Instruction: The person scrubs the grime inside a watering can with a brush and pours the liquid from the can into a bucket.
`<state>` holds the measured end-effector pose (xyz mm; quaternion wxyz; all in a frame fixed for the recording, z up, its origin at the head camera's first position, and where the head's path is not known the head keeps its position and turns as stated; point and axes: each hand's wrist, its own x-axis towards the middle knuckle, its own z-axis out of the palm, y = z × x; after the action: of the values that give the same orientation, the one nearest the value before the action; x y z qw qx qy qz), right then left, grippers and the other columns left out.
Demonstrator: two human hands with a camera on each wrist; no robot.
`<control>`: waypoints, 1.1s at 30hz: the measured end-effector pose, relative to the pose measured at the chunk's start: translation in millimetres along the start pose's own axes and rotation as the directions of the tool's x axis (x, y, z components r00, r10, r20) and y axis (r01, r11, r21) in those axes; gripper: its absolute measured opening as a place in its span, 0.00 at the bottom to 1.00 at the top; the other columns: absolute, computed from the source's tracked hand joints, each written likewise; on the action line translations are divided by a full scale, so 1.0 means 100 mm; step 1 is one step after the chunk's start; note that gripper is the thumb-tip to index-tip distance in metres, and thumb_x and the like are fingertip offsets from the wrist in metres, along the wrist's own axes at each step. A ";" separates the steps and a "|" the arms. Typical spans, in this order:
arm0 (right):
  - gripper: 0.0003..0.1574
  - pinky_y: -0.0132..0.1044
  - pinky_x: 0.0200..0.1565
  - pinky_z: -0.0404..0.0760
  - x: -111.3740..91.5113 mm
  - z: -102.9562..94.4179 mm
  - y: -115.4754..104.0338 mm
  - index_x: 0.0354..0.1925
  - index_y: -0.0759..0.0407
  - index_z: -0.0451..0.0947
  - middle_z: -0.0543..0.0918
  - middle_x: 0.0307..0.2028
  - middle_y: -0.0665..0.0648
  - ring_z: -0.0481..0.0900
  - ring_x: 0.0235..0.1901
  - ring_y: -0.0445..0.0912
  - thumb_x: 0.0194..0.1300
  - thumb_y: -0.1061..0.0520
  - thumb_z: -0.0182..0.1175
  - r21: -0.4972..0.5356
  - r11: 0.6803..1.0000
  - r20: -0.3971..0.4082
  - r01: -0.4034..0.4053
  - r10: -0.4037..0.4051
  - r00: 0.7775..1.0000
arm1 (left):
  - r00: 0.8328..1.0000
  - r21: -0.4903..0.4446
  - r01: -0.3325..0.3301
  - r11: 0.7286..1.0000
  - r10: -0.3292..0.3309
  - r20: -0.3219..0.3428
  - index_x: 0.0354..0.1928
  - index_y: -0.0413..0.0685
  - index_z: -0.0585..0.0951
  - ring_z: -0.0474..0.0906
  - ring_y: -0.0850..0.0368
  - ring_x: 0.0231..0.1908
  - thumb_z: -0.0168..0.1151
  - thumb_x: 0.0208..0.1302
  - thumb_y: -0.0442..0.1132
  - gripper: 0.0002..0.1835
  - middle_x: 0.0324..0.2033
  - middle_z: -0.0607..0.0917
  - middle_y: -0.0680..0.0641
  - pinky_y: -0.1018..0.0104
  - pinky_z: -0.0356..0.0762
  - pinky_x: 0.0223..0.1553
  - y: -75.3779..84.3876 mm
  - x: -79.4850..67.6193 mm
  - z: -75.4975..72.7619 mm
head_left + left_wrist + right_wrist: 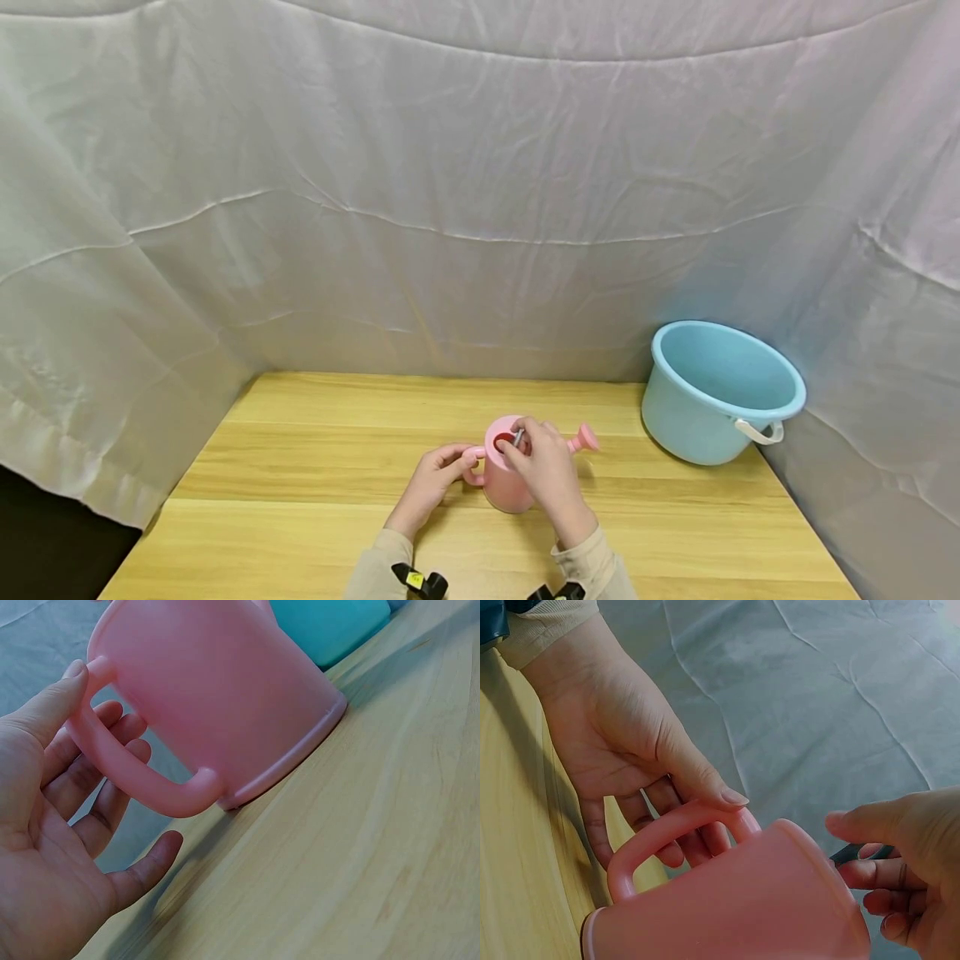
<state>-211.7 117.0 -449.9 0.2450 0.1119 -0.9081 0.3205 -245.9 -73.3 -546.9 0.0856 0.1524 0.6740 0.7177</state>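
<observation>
The pink watering can point(507, 486) stands upright on the table in front of you, its base on the wood. Its opening point(501, 443) shows dark red inside, and your work is centred there. At that opening you have a small, slender grey object point(518, 437); the head view shows too little of it to say what it is, and your fingers and the rim hide its lower end.

Your right hand point(551, 467) is over the mouth of the can, pinching the grey object between thumb and fingers. Your left hand point(437, 477) grips the top of the can's handle point(139, 781), thumb laid over it and fingers behind, with the little finger standing apart from the loop. On the far side from the handle, the spout ends in a flared pink rose point(587, 437), pointing to your right.

The step in hand looks like handling the grey object at the mouth while you steady the can. As I judge it, the next move calls for a firm left grip so the can doesn't tip, and a secure right pinch that clears the rim.

Further out, a light-blue bucket point(678, 427) with a white carrying handle point(759, 432) stands well apart at the right rear of the wooden table point(300, 467), near the pale grey curtain point(480, 292) that hangs behind.
</observation>
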 end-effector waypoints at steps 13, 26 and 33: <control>0.15 0.26 0.25 0.63 0.01 -0.04 -0.01 0.27 0.60 0.76 0.71 0.17 0.49 0.63 0.24 0.38 0.50 0.55 0.74 -0.025 0.993 -0.165 0.116 -0.118 0.979 | 1.000 0.001 0.007 1.000 -0.007 -0.003 0.54 0.43 0.81 0.86 0.36 0.40 0.58 0.69 0.46 0.18 0.33 0.80 0.24 0.65 0.79 0.53 0.00 0.00 0.00; 0.16 0.29 0.29 0.60 0.02 -0.16 -0.05 0.27 0.60 0.76 0.69 0.16 0.50 0.62 0.23 0.38 0.47 0.58 0.76 -0.028 0.986 -0.271 0.163 -0.165 0.949 | 1.000 0.026 -0.006 1.000 0.006 -0.010 0.53 0.45 0.82 0.87 0.42 0.39 0.59 0.69 0.46 0.17 0.32 0.83 0.30 0.67 0.79 0.53 -0.02 0.01 0.00; 0.17 0.27 0.29 0.58 0.02 -0.13 -0.03 0.24 0.59 0.75 0.68 0.15 0.48 0.60 0.22 0.36 0.47 0.57 0.76 -0.032 0.982 -0.267 0.185 -0.187 0.945 | 1.000 0.024 0.005 1.000 -0.005 -0.011 0.53 0.45 0.82 0.86 0.40 0.40 0.59 0.69 0.47 0.17 0.33 0.82 0.27 0.67 0.79 0.53 -0.02 0.01 0.00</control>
<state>-207.2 123.2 -438.6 0.3954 0.1516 -0.8529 0.3053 -246.9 -72.7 -548.9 0.0818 0.1479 0.6835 0.7101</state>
